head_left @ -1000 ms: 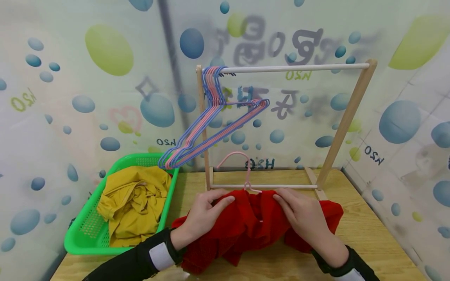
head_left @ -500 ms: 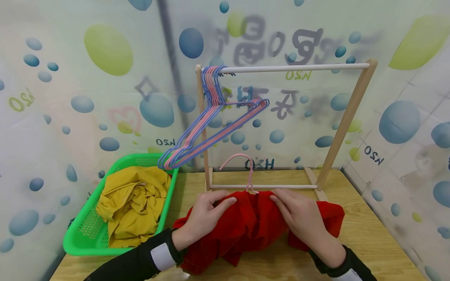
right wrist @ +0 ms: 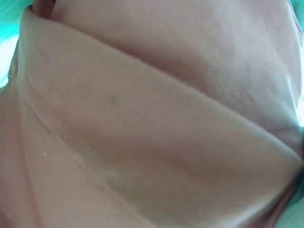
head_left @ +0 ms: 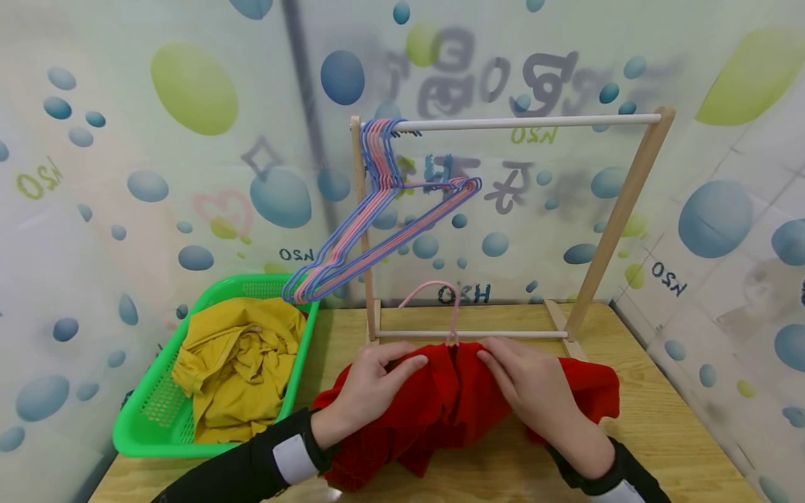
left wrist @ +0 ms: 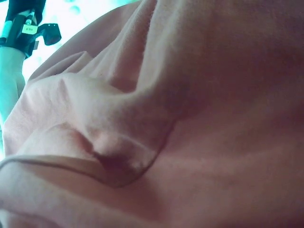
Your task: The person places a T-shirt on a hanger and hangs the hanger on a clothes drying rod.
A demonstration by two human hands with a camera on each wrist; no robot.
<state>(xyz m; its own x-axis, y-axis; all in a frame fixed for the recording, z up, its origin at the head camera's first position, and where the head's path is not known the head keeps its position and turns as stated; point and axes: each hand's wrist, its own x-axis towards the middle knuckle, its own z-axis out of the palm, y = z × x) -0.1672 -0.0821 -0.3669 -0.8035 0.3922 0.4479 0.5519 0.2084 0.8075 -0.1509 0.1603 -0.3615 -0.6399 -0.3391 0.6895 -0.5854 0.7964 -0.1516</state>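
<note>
A red garment [head_left: 434, 412] is bunched over the table in front of me in the head view. Out of its neck opening rises the hook of a pink clothes hanger [head_left: 455, 314]; the hanger's arms are hidden beneath the cloth. My left hand [head_left: 367, 391] grips the left shoulder, thumb on top of the fabric. At the right shoulder, my right hand [head_left: 534, 388] pinches the cloth close to the neck. Garment fabric [left wrist: 218, 118] fills most of the left wrist view. Folded fabric [right wrist: 156, 114] likewise covers the right wrist view, hiding the fingers.
A green basket [head_left: 138, 436] with yellow clothing [head_left: 251, 370] stands on the left of the wooden table [head_left: 679, 433]. Behind the garment is a wooden rack [head_left: 613, 223] with a white rail [head_left: 534, 122]. Several blue and pink hangers [head_left: 383, 161] hang at its left end.
The hanger's hook has shifted right and sunk slightly, standing more upright between the shoulders. Both hands have drawn a little closer together on the garment, and its neck opening has narrowed.
</note>
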